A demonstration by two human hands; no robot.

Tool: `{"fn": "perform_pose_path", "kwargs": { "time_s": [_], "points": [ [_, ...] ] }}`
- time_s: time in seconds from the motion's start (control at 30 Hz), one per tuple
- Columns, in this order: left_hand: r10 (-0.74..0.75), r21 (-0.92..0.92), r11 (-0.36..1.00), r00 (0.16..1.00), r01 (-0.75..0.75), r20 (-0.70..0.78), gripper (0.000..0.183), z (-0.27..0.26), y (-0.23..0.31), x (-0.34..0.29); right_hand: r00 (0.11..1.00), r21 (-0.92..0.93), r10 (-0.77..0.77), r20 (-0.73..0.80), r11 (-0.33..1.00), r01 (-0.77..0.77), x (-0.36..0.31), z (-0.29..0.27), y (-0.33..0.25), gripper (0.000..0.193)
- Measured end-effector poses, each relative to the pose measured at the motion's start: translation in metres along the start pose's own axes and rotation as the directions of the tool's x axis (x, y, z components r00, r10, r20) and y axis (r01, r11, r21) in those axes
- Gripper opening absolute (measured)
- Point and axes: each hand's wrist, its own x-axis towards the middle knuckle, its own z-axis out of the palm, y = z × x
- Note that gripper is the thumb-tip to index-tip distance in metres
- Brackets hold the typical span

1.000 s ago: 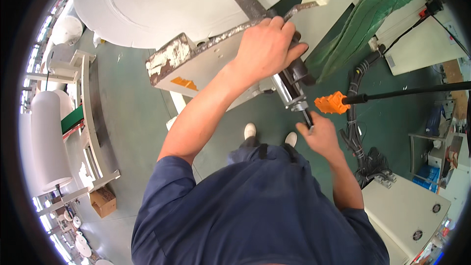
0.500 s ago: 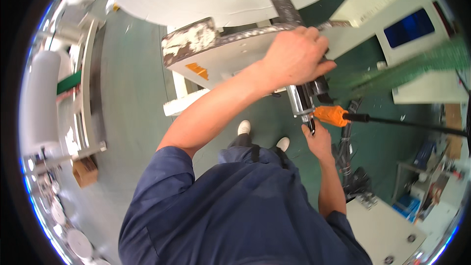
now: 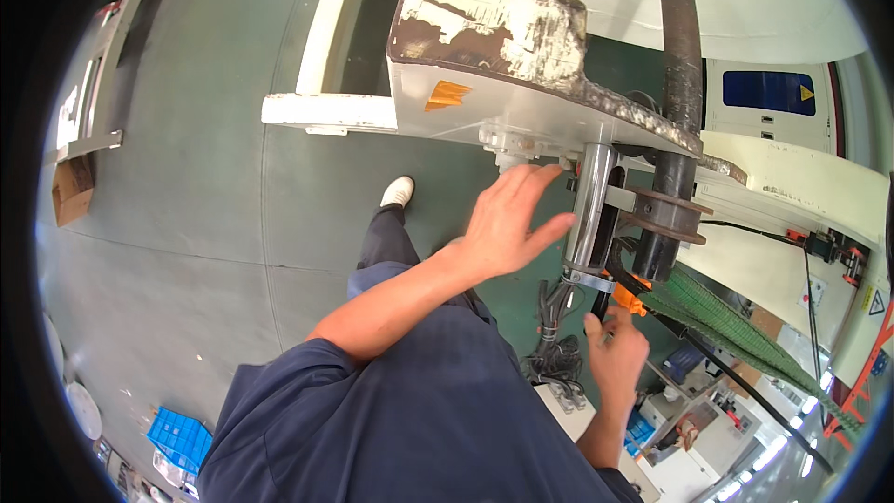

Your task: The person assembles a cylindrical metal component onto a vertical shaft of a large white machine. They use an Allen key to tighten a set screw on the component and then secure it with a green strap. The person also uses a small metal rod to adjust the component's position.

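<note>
My left hand (image 3: 507, 226) is open, its thumb apart from the fingers, just left of an upright shiny metal cylinder (image 3: 589, 210). Its fingertips reach toward the underside of a worn white machine arm (image 3: 521, 98) with chipped dark paint; whether they touch it I cannot tell. Lower down, my right hand (image 3: 617, 354) is closed at a short black handle (image 3: 600, 303) below the cylinder. An orange piece (image 3: 629, 294) sits beside that handle. Right of the cylinder, a dark shaft (image 3: 682, 65) passes a rusty grooved collar (image 3: 666, 214), with a metal tab between collar and cylinder.
Behind the arm rises a large white roll (image 3: 754, 0). Green mesh sleeving (image 3: 745, 317) and a black hose slope away on the right. Grey cables (image 3: 556, 317) hang below the cylinder. A blue crate (image 3: 180, 438) and a cardboard box (image 3: 73, 191) stand on the left.
My left hand has let go at the dark shaft and moved left of the cylinder, fingers stretched. The right hand stays at the black handle. The whole view has shifted and turned.
</note>
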Motion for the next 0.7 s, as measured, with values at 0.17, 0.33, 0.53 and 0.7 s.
{"fn": "perform_pose_path", "kwargs": {
  "time_s": [0.17,0.33,0.53,0.7],
  "points": [
    [0.124,-0.134,0.982,0.989,-0.134,-0.085,0.065,0.028,0.005,0.010,0.882,0.661,-0.317,-0.348,0.584,0.471,0.001,-0.077,-0.044,0.032],
    [0.357,-0.070,0.922,0.904,-0.382,-0.237,0.053,0.052,0.045,0.059,0.767,0.570,0.081,-0.637,0.719,0.398,0.114,-0.085,-0.053,0.047],
    [0.469,0.098,0.883,0.845,-0.460,-0.258,0.032,0.067,0.058,0.088,0.758,0.652,-0.057,-0.650,0.470,0.595,0.169,-0.051,-0.023,0.052],
    [0.533,0.248,0.835,0.835,-0.492,-0.139,0.026,0.061,0.066,0.090,0.680,0.628,-0.052,-0.731,0.336,0.701,0.185,-0.038,-0.023,0.046]
  ]
}}
